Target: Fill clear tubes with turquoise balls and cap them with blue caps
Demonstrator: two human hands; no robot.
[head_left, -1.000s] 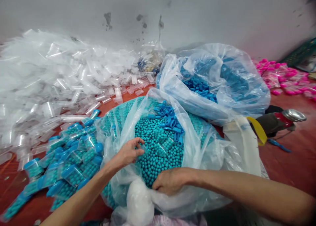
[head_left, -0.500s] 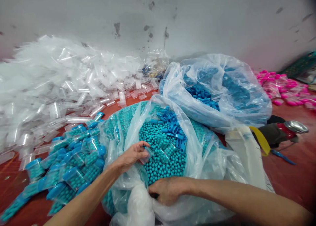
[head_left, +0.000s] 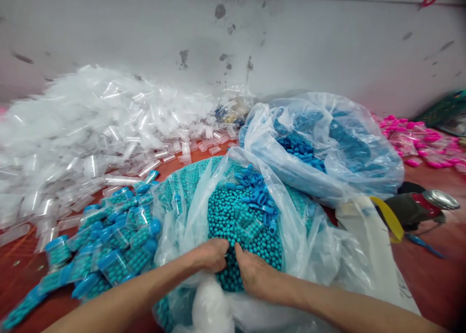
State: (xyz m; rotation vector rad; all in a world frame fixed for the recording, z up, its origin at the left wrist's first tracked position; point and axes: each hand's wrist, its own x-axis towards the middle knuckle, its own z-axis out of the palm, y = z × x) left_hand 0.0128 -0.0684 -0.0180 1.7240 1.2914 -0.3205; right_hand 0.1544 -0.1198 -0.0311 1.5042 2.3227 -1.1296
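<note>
Turquoise beads (head_left: 225,207) fill an open clear plastic bag (head_left: 198,202) in front of me. My left hand (head_left: 214,255) is closed low over the beads, its fingers curled. The small clear container it held a moment ago is hidden behind those fingers. Facing it, my right hand (head_left: 257,274) reaches into the beads at the near side, thumb up, the other fingers mostly hidden. A bead-filled clear container (head_left: 249,224) lies on the beads beyond both hands. Blue caps (head_left: 260,194) are heaped at the far right of the bag.
Filled, blue-capped containers (head_left: 116,265) are piled on the left. Behind them rises a large heap of clear containers (head_left: 91,129). A second plastic bag (head_left: 378,163) holds more blue caps, with pink pieces (head_left: 418,139) beyond. A dark object with a metal end (head_left: 437,199) lies right.
My left hand has come down and closer to my right hand at the near beads. My right hand has turned thumb up and shifted slightly right. The view has tilted up slightly.
</note>
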